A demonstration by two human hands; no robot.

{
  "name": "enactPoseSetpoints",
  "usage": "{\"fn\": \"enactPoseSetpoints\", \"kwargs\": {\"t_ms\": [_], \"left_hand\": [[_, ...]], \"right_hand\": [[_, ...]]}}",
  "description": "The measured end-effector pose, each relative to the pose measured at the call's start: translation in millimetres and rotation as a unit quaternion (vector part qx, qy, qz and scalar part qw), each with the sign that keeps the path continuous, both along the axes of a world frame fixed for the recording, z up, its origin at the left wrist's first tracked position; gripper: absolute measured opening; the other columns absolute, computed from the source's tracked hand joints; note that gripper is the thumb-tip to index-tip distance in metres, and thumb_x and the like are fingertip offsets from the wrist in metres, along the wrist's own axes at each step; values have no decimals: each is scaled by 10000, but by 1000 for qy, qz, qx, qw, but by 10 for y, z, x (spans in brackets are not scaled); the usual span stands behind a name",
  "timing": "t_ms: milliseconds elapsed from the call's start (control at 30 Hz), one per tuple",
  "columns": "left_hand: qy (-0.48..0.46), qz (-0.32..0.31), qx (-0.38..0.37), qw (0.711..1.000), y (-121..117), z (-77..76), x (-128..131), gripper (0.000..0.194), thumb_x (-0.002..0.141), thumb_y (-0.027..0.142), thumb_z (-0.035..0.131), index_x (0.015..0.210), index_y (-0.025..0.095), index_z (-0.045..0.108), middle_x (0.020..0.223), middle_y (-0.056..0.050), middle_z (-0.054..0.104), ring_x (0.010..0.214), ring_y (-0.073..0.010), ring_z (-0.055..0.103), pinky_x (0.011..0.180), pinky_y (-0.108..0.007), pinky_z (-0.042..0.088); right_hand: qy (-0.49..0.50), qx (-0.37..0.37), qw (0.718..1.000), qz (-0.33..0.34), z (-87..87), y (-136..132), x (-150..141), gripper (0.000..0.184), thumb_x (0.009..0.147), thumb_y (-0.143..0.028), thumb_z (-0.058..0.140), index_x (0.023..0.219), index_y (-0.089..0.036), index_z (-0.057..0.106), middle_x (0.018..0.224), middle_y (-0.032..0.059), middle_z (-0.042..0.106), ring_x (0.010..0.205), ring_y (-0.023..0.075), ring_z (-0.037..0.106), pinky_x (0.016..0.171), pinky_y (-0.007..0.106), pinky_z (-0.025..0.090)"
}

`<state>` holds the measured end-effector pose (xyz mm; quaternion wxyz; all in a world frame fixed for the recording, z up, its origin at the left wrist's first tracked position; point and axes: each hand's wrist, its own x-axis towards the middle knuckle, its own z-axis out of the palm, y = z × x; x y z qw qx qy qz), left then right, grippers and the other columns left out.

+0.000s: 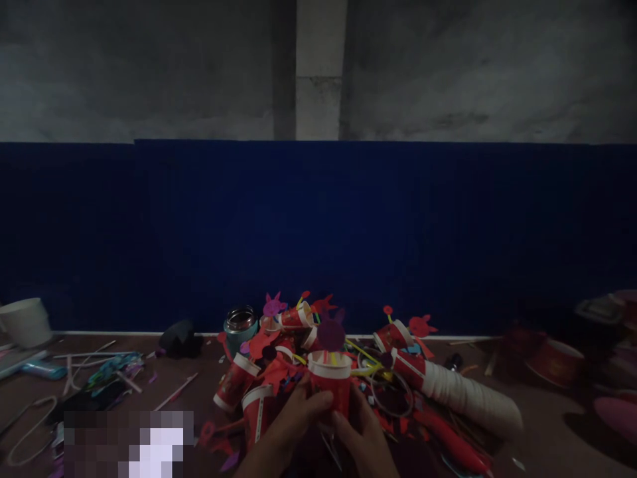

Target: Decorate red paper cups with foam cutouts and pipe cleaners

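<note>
Between my two hands stands a red paper cup with a white rim, roughly upright. A dark purple round cutout shows just above its mouth, with a yellow strip below it. My left hand wraps the cup's left side, its thumb lying across the front. My right hand closes round the lower right side. The cup's base is partly hidden by the fingers. More red paper cups lie close by, one tilted on the left and another beside my left wrist.
A nested stack of paper cups lies to the right. Behind the heap are an open teal flask and a cup with a red animal cutout. A white mug stands far left. A blue partition borders the table.
</note>
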<state>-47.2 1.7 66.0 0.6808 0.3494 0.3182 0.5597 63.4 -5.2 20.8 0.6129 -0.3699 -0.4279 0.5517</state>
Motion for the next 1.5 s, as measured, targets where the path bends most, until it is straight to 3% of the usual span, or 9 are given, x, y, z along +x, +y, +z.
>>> {"fn": "enactPoseSetpoints", "kwargs": {"t_ms": [133, 267, 433, 733, 867, 967, 1267, 1500], "left_hand": [[-46, 133, 25, 990, 33, 88, -75, 428, 616, 479, 713, 944, 209, 657, 958, -72, 689, 954, -255, 614, 848, -368, 454], [-28, 235, 27, 971, 127, 92, -165, 308, 614, 438, 740, 794, 202, 658, 816, 0, 691, 871, -168, 623, 825, -265, 450], [-3, 237, 18, 971, 175, 19, -180, 294, 616, 420, 743, 769, 180, 671, 706, 10, 680, 735, -146, 623, 717, -244, 468], [83, 217, 21, 972, 139, 30, -188, 251, 640, 380, 736, 787, 180, 701, 833, -29, 710, 886, -204, 624, 814, -281, 451], [59, 210, 22, 976, 129, 44, -180, 324, 642, 336, 737, 920, 182, 673, 954, -43, 692, 936, -205, 610, 824, -279, 444], [18, 192, 34, 981, 118, 71, -173, 293, 666, 287, 714, 931, 191, 636, 907, -26, 689, 882, -186, 622, 790, -269, 452], [36, 237, 40, 970, 104, 93, -153, 250, 708, 312, 677, 917, 206, 589, 823, 2, 654, 783, -156, 611, 719, -257, 466], [20, 270, 18, 962, 99, 116, -155, 259, 684, 319, 691, 883, 209, 567, 793, -1, 687, 759, -168, 634, 717, -276, 480]], "right_hand": [[-35, 20, 998, -51, -25, 86, 82, 553, 628, -441, 730, 1100, -198, 575, 1122, 113, 643, 1052, 291, 572, 907, 405, 443], [-50, 26, 997, -53, -81, 141, 133, 564, 640, -429, 724, 1126, -194, 564, 1145, 106, 634, 1066, 276, 566, 913, 379, 444], [-78, 24, 995, -49, -169, 113, 113, 589, 632, -401, 715, 1149, -168, 556, 1128, 117, 636, 1052, 285, 569, 902, 385, 444], [-58, -20, 998, -22, -145, 50, 87, 576, 605, -350, 707, 1132, -170, 559, 1135, 122, 629, 1060, 304, 565, 863, 410, 475], [-74, -16, 997, 3, -168, 85, 129, 595, 587, -318, 706, 1141, -166, 553, 1155, 121, 623, 1073, 303, 559, 897, 404, 455], [-92, -8, 996, -3, -195, 100, 138, 591, 585, -319, 693, 1138, -162, 555, 1144, 122, 630, 1074, 304, 558, 919, 404, 436], [-88, -1, 996, -20, -185, 50, 49, 577, 585, -297, 666, 1128, -140, 554, 1150, 141, 622, 1063, 296, 565, 896, 379, 449], [-83, 2, 996, 14, -152, 17, 61, 620, 566, -333, 697, 1150, -176, 561, 1169, 124, 615, 1092, 318, 543, 912, 407, 433]]}}
